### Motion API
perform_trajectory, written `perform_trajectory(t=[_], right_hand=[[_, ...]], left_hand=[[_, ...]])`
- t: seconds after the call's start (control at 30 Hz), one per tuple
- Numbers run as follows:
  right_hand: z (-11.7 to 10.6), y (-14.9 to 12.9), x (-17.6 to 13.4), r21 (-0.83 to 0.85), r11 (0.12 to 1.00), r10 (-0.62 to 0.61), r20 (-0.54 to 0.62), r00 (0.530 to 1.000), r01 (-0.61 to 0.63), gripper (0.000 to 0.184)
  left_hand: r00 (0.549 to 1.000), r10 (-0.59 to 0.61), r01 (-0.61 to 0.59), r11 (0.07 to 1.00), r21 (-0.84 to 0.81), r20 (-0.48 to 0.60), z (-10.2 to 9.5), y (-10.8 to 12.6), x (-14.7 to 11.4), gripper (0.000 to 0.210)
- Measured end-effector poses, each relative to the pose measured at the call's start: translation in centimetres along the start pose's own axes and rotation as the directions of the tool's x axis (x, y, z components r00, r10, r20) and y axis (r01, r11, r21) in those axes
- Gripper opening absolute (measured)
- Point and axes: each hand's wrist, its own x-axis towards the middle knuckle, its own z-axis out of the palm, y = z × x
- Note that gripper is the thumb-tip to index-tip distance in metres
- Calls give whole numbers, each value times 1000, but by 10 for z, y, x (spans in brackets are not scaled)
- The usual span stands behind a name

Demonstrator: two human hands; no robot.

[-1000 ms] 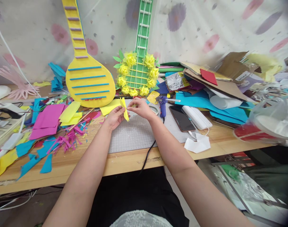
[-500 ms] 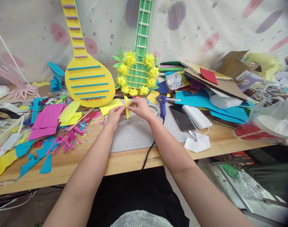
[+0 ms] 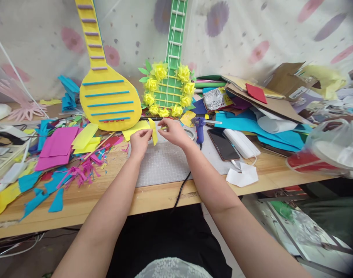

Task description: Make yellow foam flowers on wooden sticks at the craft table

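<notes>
A small folded piece of yellow crepe paper (image 3: 153, 132) stands upright between my hands, above the grey cutting mat (image 3: 162, 166). My left hand (image 3: 140, 143) pinches it by its left side, thumb and fingers closed. To its right, my right hand (image 3: 174, 132) is just off the paper, fingers bent and apart, with nothing seen in them. Behind my hands stands a green paper guitar (image 3: 173, 73) ringed with yellow paper flowers (image 3: 163, 112). A larger yellow sheet (image 3: 136, 130) lies left of the held piece.
A yellow paper lute (image 3: 109, 98) leans at the back left. Right of my hands are a purple glue gun (image 3: 199, 129), a phone (image 3: 222, 144) and a white power bank (image 3: 240, 143). Magenta sheets (image 3: 57, 148) and scraps cover the left; a bagged red cup (image 3: 305, 160) stands right.
My right hand has let go of the yellow paper and drawn slightly to the right. The left hand still holds the piece, shifted a little to the left.
</notes>
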Motion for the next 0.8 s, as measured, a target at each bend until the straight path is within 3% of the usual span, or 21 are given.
perform_trajectory(t=[0.4, 0.8], right_hand=[[4, 8, 2, 51, 998, -36, -62, 997, 39, 13], [11, 7, 2, 28, 999, -15, -50, 999, 16, 8]], left_hand=[[997, -78, 76, 994, -81, -15, 2, 7, -3, 28], [975, -212, 220, 966, -139, 68, 0, 12, -3, 26]])
